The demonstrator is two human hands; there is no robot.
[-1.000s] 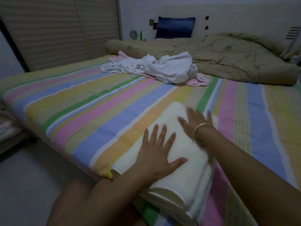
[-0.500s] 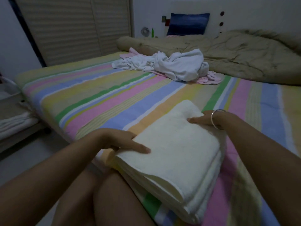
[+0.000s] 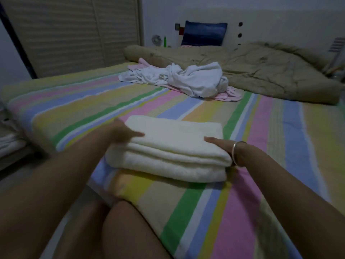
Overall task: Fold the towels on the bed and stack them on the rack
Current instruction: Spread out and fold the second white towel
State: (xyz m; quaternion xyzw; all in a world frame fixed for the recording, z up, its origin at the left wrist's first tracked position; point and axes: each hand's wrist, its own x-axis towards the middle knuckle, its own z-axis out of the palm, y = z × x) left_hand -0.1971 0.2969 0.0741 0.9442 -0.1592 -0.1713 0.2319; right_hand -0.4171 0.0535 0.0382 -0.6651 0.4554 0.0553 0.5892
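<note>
A cream towel, folded into a thick rectangle, lies on the striped bed near its front edge. My left hand grips its left end, thumb on top and fingers hidden underneath. My right hand, with a metal bangle on the wrist, grips its right end the same way. A crumpled white towel lies further back on the bed, on top of a pink towel. Folded towels on a low rack show at the far left edge.
A bunched olive quilt fills the back of the bed, with a blue pillow against the wall behind it. Slatted wardrobe doors stand at the back left. My bare knees are at the bottom, against the bed's edge.
My hands left the top of the cream towel and took hold of its two ends. The towel now lies crosswise in front of me, further onto the bed.
</note>
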